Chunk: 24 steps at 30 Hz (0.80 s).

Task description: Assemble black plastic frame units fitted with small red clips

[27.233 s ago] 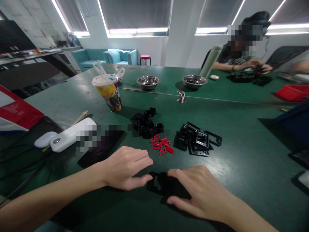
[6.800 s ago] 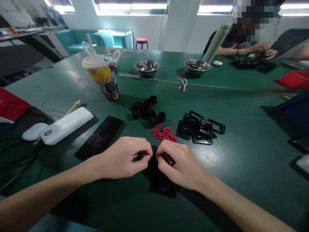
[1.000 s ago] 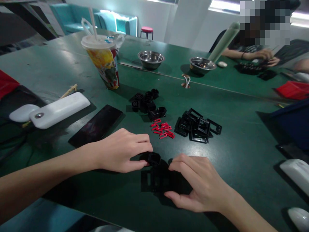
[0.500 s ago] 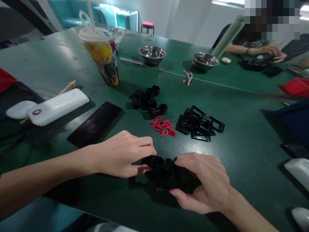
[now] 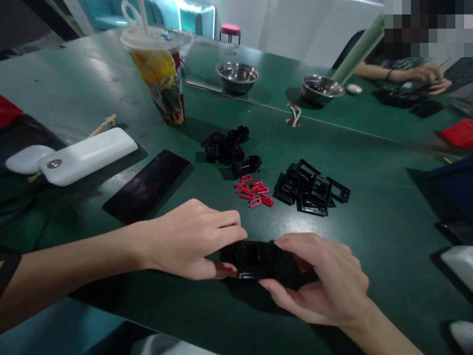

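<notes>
Black frame [image 5: 254, 259], one, between two hands [image 5: 188, 241]

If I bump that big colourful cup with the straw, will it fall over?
Probably tippy: the cup is tall, and its base looks narrower than its lid. How full it is cannot be seen, so its weight is a guess.

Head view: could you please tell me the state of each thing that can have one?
black part, held by both hands
left hand, fingers closed on black part
right hand, fingers closed on black part
drink cup, upright, lidded, straw in
phone, lying flat, screen dark
red clips, loose pile
</notes>
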### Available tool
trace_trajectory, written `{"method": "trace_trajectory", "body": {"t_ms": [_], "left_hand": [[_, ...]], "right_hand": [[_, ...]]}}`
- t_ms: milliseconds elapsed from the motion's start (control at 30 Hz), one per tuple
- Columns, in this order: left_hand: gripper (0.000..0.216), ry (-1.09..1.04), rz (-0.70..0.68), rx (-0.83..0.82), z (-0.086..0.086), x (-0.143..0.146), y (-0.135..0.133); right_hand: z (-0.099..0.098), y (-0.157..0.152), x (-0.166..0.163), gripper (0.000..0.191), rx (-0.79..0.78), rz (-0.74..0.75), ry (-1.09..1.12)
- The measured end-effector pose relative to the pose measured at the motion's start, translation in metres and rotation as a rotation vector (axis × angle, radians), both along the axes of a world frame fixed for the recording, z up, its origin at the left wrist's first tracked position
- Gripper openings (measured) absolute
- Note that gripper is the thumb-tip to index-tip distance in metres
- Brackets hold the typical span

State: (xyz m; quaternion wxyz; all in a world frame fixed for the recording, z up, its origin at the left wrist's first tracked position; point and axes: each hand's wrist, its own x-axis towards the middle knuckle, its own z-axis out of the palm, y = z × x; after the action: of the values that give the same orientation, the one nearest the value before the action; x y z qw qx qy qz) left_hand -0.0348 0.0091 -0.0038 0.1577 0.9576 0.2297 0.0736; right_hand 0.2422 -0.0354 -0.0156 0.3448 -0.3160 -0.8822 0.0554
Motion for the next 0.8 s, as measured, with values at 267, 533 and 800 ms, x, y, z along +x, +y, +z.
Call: {"method": "trace_trajectory", "body": {"t_ms": [267,533,800], "left_hand": [[0.049,-0.308,-0.014,0.074,0.0009,-0.0021,-0.0015],[0.034,-0.314,-0.029,0.128,0.0011,-0.0037,-0.003],[0.035,-0.266,0.034,0.13,0.0022,-0.0037,-0.0035]], "right_hand": [[0.0005,-0.0016,0.0001,0.035,-0.021,-0.006,-0.004],[0.0006,0.0004,0.0014,0.046,-0.028,0.01,-0.029],[-0.0017,0.0046,0.0011,0.044,-0.069,0.043,-0.078]]}}
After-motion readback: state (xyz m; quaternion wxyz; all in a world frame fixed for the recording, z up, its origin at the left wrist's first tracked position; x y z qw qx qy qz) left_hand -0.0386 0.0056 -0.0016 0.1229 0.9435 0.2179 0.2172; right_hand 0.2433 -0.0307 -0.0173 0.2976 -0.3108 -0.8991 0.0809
